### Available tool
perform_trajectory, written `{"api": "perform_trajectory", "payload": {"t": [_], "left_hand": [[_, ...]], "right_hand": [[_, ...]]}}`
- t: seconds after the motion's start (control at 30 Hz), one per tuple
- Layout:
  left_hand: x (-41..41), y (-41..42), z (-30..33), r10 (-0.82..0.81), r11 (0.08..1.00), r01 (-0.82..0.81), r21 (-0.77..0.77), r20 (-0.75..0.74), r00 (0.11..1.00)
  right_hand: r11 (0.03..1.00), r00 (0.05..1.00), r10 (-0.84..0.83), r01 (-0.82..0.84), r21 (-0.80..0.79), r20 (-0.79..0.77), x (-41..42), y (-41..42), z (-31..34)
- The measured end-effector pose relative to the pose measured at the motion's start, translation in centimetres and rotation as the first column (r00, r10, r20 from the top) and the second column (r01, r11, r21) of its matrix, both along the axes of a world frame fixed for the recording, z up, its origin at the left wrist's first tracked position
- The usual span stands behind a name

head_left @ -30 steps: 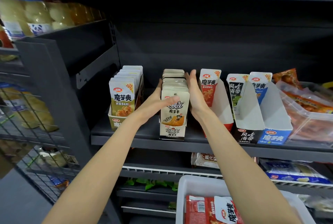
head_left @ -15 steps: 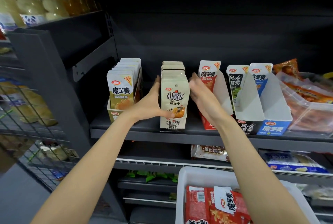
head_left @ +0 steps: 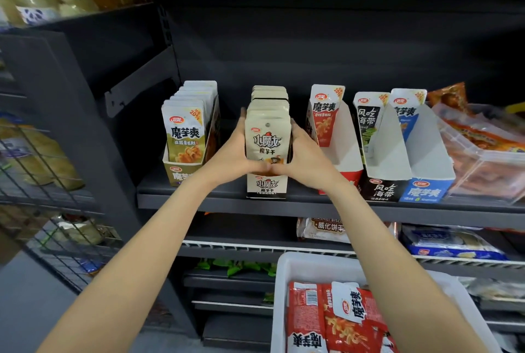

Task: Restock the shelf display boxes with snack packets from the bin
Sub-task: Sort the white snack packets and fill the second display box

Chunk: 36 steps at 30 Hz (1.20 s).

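- Snack packets (head_left: 267,136) — the cream ones — are standing upright in a row inside their cream display box (head_left: 266,186), which is sitting at the front edge of the shelf (head_left: 227,200), between a tan box of packets (head_left: 184,136) toward the shelf's left end and a red-fronted box (head_left: 335,136) just to its right.
- Both hands are pressing in on the front of that row: the left hand (head_left: 230,153) is cupping its left side and the right hand (head_left: 306,153) its right side, fingers curling round the packets and thumbs nearly meeting across the front packet's lower face.
- Judging by their look, these are thin, light foil sachets — smooth and probably a bit slippery, soft enough to bend or fan out if squeezed at the top.
- Gripping is likely working best low and from both flat sides at once, as a block, so the stack is staying square; pinching a single sealed top edge would risk the rest toppling.
- Cardboard walls of the box are looking thin, so a hard push could be sliding the whole box back along the shelf.
- More stock — red packets (head_left: 335,321) — is lying loosely piled in the white bin (head_left: 287,267) below the shelf's front edge, near the right forearm.
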State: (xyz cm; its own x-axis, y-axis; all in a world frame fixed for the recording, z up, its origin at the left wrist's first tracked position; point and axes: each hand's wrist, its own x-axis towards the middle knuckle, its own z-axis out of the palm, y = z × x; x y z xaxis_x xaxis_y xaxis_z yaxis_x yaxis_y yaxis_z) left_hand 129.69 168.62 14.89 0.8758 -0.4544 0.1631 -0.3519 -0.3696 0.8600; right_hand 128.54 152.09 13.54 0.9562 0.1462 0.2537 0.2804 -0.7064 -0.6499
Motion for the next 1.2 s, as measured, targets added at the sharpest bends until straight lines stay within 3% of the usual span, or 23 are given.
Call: {"api": "perform_trajectory", "payload": {"t": [0.1, 0.2, 0.37, 0.53, 0.67, 1.2], "left_hand": [[0.6, 0.1, 0.4, 0.024, 0.988, -0.045, -0.151, -0.141, 0.990], [1.0, -0.6, 0.7, 0.005, 0.978, -0.043, -0.206, -0.182, 0.983], [1.0, -1.7, 0.2, 0.034, 0.947, -0.089, -0.310, -0.177, 0.984], [1.9, -1.0, 0.3, 0.050, 0.942, -0.120, -0.314, -0.221, 0.974], [2.1, -0.7, 0.9, 0.022, 0.962, -0.090, -0.258, -0.252, 0.967], [2.3, -1.9, 1.6, -0.039, 0.940, -0.025, -0.340, -0.179, 0.983]], "right_hand": [[0.961, 0.988, 0.130, -0.105, 0.257, -0.080, -0.1, -0.3, 1.5], [0.922, 0.968, 0.217, -0.162, 0.351, -0.123, 0.3, -0.6, 1.8], [0.912, 0.971, 0.200, -0.136, 0.388, -0.129, 1.1, 0.0, 1.1], [0.903, 0.986, 0.125, -0.066, 0.425, -0.111, 1.6, 0.4, 0.9], [0.855, 0.966, 0.193, -0.081, 0.512, -0.169, 1.7, 0.1, 0.7], [0.862, 0.916, 0.337, -0.206, 0.463, -0.219, 2.8, -1.2, 2.5]]}}
